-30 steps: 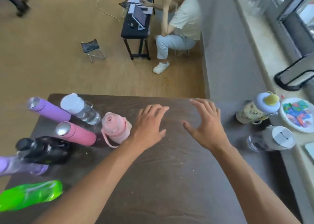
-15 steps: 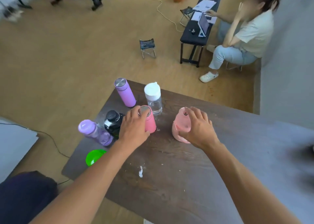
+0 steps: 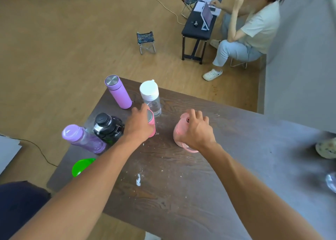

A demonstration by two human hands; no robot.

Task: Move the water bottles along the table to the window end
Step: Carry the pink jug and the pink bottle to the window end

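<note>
On the dark wooden table (image 3: 181,185) my left hand (image 3: 139,126) wraps around a pink steel-capped flask (image 3: 152,125). My right hand (image 3: 197,130) grips the top of a squat pink jug (image 3: 179,134). Around them stand a lilac flask (image 3: 118,92), a clear bottle with a white cap (image 3: 151,98), a black bottle (image 3: 108,128) and a translucent purple bottle (image 3: 81,138). A green bottle (image 3: 81,166) shows partly by my left forearm. At the right edge, a patterned bottle (image 3: 326,148) and a clear bottle (image 3: 331,183) appear blurred.
A person (image 3: 249,30) sits on a low stool beyond the table at a black bench (image 3: 197,30) with a laptop. A small folding stool (image 3: 146,41) stands on the wooden floor. A grey wall (image 3: 300,57) rises at the right.
Both hands swung from the open middle of the table to the bottle cluster and closed, the left on the pink flask, the right on the pink jug. The view turned left.
</note>
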